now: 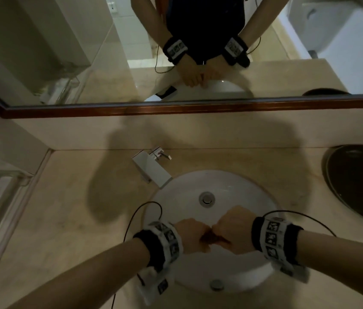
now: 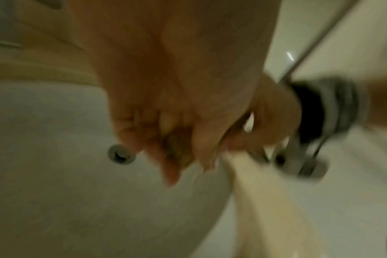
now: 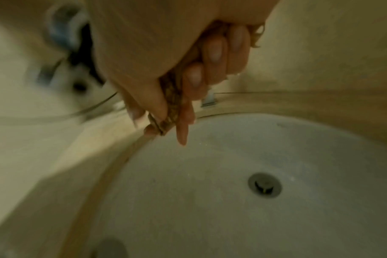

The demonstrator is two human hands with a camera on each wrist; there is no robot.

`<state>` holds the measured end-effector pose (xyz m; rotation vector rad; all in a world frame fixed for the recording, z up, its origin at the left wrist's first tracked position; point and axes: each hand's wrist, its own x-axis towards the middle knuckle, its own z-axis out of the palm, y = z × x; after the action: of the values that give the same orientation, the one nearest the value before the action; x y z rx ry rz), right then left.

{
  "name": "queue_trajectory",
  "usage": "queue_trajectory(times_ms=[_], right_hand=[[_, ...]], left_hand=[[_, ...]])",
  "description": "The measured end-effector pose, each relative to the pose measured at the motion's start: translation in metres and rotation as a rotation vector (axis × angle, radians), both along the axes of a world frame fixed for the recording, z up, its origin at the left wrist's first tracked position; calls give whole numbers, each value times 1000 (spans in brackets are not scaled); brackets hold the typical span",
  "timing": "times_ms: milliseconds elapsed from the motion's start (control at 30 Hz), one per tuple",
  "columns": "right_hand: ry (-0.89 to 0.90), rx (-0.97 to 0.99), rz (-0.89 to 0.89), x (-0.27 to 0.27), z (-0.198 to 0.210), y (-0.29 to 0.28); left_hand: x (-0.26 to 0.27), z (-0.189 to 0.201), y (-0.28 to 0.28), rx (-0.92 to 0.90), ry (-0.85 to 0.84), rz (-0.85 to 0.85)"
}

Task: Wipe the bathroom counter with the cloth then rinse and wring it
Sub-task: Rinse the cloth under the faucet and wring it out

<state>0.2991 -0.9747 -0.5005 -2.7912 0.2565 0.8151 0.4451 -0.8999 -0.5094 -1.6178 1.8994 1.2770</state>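
Both hands meet over the white round sink (image 1: pixel 185 197), fist against fist. A brown cloth (image 1: pixel 212 238) is bunched into a tight roll between them. My left hand (image 1: pixel 192 236) grips its left end and my right hand (image 1: pixel 231 230) grips the right end. In the right wrist view the patterned cloth (image 3: pixel 171 101) runs through curled fingers (image 3: pixel 212 50) above the basin. The left wrist view is blurred; a bit of cloth (image 2: pixel 177 150) shows inside the curled left fingers. Most of the cloth is hidden in the fists.
A chrome square faucet (image 1: pixel 151 167) stands behind the sink on the beige stone counter (image 1: pixel 64 208); no water runs from it. A dark round tray (image 1: pixel 358 181) lies at the right. The drain (image 1: pixel 206 198) is open. A wood-framed mirror (image 1: pixel 176 108) hangs above.
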Motion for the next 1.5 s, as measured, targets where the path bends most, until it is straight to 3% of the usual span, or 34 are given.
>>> queue_trajectory(times_ms=[67,133,233,300,400,500,600,667,800,867,967,1067,1133,1233,1300,1400,1500], right_hand=[[-43,-64,205,1,5,2],[-213,-118,382,-1,11,-3],[-572,-213,490,-3,18,-11],[-694,-261,519,1,23,-17],[-692,-314,559,2,23,-26],[-558,-300,488,-8,10,-23],[-274,-266,290,0,3,-13],[-15,-203,31,11,-2,-10],[145,28,-557,29,-17,1],[159,288,-856,29,-26,7],[4,751,-1289,21,-29,22],[-57,1152,-1608,10,-26,44],[-42,1388,-1718,7,-26,50],[-39,1599,-1722,6,-19,43],[-67,1594,-1691,6,-14,36],[-118,1295,-1529,6,-12,23],[-43,739,-1009,9,-6,9]], left_hand=[[9,10,-10,139,114,25],[25,19,-19,212,250,107],[36,23,-19,441,471,301],[28,18,-14,601,637,411],[9,4,-7,599,730,602],[-3,-6,-5,518,555,570],[-12,-17,-9,286,196,508],[-15,-20,-15,74,-31,439],[-8,-17,-23,-239,-317,131],[-5,-15,-25,-297,-366,-10],[-2,-12,-24,-364,-359,-169],[0,-13,-20,-416,-295,-278],[1,-15,-19,-433,-255,-288],[3,-14,-23,-467,-260,-268],[6,-11,-26,-471,-274,-220],[12,-7,-30,-440,-275,-174],[12,-3,-30,-320,-275,-152]])
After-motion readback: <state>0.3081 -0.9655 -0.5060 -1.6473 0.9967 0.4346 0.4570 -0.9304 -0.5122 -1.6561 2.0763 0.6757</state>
